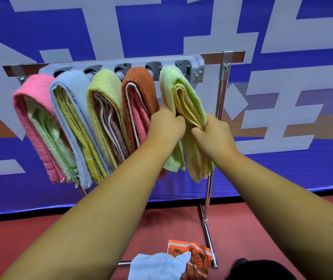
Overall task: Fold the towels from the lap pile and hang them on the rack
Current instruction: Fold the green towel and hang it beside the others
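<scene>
In the head view, a metal rack [222,83] is seen standing on a red floor [40,239] in front of a blue and white banner [282,162]. A grey holder bar [197,64] is fixed along the rack's top rail. Five folded bundles are hung from it side by side, each one touching the next. From left to right they are a pink towel [25,104], a blue towel [69,83], a yellow-green towel [106,81], an orange towel [139,79] and a light green towel [169,79]. Other folded towels are tucked inside each bundle, and a pale yellow towel [183,100] is wrapped inside the light green one at the right end.

Both bare arms are stretched out to this last bundle. The grip of the left hand [167,124] is closed on the left side of the light green towel, just beside the orange towel. The grip of the right hand [212,132] is closed on the pale yellow towel, its fingers curled into the folds.

At the near edge, on the lap, a white towel [157,265] is seen lying partly over an orange patterned towel [199,253].
</scene>
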A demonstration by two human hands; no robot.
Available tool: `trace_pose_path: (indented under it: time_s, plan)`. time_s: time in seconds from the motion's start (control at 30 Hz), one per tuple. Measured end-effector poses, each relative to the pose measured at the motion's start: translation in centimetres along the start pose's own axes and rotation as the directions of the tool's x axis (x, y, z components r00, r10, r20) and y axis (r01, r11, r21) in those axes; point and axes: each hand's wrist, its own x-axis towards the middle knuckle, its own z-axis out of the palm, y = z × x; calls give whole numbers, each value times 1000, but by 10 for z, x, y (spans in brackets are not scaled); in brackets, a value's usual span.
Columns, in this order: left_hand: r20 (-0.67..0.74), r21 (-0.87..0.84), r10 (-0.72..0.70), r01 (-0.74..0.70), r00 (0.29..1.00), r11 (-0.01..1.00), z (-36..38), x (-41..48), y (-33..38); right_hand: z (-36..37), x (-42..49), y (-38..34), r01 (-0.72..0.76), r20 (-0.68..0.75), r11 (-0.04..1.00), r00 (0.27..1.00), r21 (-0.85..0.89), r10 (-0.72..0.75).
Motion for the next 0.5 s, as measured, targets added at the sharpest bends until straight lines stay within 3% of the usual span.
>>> trace_pose_path:
  time_s: [0.2,0.37,0.5]
  plan:
    - [13,62,-43,42,999,997,8,5,-25,12,-3,-3,-8,29,999,1000,-40,9]
    - [148,156,-152,129,977,979,8,11,-36,19,-6,-7,-19,52,999,998,-47,21]
    - [247,240,-154,93,957,966,4,9,-37,24,-8,-5,-29,96,999,995,-34,32]
